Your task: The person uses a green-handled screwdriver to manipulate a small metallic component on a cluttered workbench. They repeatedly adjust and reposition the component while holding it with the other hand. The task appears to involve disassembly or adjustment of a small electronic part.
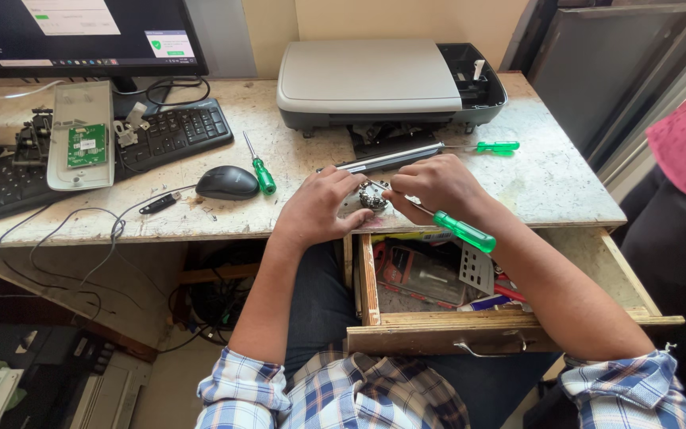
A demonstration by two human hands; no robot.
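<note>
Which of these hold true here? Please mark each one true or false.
1. The right hand holds a green-handled screwdriver. True.
2. The left hand rests on the computer mouse. False: it steadies a small metal part at the desk edge; the mouse lies apart, to its left.
3. The wooden drawer under the desk is open. True.
4. Only one screwdriver is in sight. False: two more green-handled ones lie on the desk.
5. The grey printer stands at the back of the desk. True.
</note>
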